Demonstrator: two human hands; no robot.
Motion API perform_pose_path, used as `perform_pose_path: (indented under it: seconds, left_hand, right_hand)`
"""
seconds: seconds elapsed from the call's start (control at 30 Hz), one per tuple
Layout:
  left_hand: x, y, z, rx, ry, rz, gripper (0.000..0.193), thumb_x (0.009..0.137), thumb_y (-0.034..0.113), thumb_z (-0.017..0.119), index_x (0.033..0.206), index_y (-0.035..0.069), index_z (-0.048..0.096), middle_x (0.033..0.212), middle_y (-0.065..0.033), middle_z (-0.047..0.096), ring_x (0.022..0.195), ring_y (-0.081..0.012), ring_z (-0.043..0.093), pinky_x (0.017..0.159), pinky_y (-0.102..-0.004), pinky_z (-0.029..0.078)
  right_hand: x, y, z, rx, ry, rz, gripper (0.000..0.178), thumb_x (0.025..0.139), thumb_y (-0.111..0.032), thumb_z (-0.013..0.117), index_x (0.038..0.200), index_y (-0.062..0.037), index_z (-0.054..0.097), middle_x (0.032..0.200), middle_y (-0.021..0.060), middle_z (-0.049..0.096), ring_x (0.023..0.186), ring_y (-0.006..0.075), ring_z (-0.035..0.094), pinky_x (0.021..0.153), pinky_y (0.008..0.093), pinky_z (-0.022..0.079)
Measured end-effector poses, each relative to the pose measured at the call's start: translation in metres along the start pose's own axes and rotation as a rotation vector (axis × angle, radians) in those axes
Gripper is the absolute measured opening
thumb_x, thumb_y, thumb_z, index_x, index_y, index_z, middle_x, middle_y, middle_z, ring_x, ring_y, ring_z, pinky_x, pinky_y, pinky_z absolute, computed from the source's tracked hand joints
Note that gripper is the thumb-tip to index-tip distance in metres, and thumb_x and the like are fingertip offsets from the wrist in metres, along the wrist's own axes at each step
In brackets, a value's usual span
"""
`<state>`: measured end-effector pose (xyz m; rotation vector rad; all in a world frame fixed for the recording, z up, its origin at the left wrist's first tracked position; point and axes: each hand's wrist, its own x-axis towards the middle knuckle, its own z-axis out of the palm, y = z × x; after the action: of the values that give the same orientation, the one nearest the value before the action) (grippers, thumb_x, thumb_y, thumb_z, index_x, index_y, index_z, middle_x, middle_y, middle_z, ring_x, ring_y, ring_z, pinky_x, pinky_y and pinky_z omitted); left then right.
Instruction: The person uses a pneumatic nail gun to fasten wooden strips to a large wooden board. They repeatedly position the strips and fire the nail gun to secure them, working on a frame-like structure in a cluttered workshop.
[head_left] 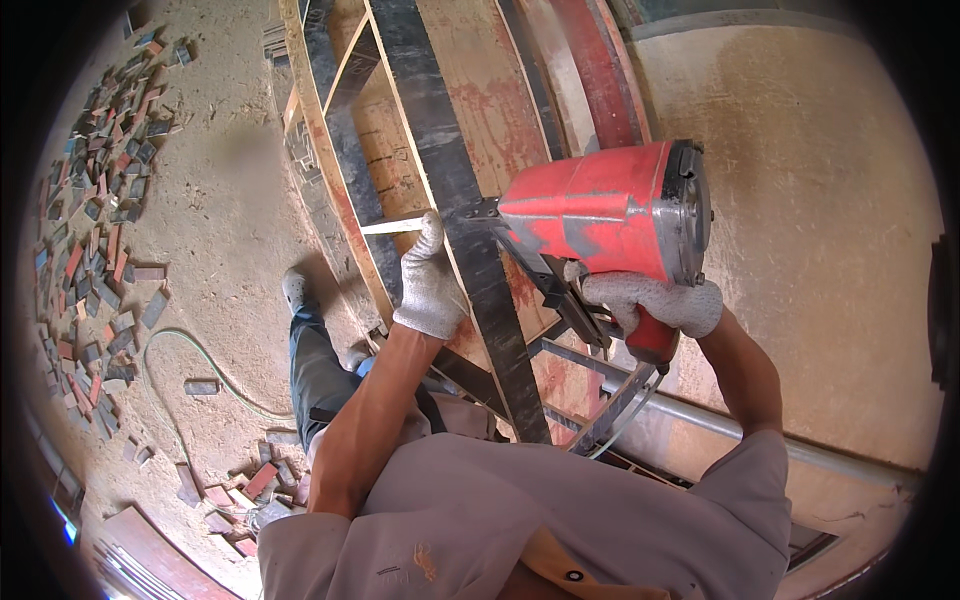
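Observation:
My right hand (655, 300), in a pale work glove, is wrapped round the handle of a red and black nail gun (590, 215). The gun lies on its side, its nose touching or very near a long dark-faced plank (470, 235). My left hand (430, 285), gloved too, closes on a short wooden crosspiece (392, 226), the thumb lying along its end beside the plank. The crosspiece spans from this plank to a thinner wooden rail (335, 165) on the left. Most of my left fingers are hidden behind the glove's back.
Many black and reddish wood offcuts (110, 200) litter the floor at left. A thin green air hose (205, 350) curves over the floor near my leg. A metal pipe (720, 425) runs along the right, below a large tan panel (800, 200). A diagonal brace (350, 60) sits farther along the frame.

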<state>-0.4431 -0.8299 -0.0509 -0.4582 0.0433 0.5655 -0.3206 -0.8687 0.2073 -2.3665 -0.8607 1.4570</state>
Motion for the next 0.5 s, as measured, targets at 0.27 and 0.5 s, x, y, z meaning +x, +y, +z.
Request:
perform_pose_path:
  seconds: [0.27, 0.5]
  left_hand:
    - [-0.003, -0.005, 0.009, 0.104, 0.148, 0.076, 0.085, 0.089, 0.072, 0.051, 0.133, 0.0, 0.054, 0.127, -0.0174, 0.063, 0.112, -0.0314, 0.063, 0.096, -0.0457, 0.054]
    - [0.005, 0.0, -0.01, 0.103, 0.002, 0.053, 0.089, 0.088, 0.075, 0.049, 0.135, -0.001, 0.052, 0.126, -0.0205, 0.062, 0.109, -0.035, 0.064, 0.093, -0.0479, 0.055]
  right_hand:
    - [0.01, 0.022, -0.023, -0.033, -0.127, 0.111, 0.032, 0.09, -0.021, 0.075, 0.116, -0.0057, 0.066, 0.097, 0.0017, 0.069, 0.083, 0.0094, 0.062, 0.072, 0.0286, 0.052]
    - [0.01, 0.034, -0.029, 0.015, -0.066, 0.072, 0.02, 0.09, -0.017, 0.072, 0.106, -0.0067, 0.067, 0.065, -0.0022, 0.059, 0.047, 0.0049, 0.048, 0.042, 0.0246, 0.037]
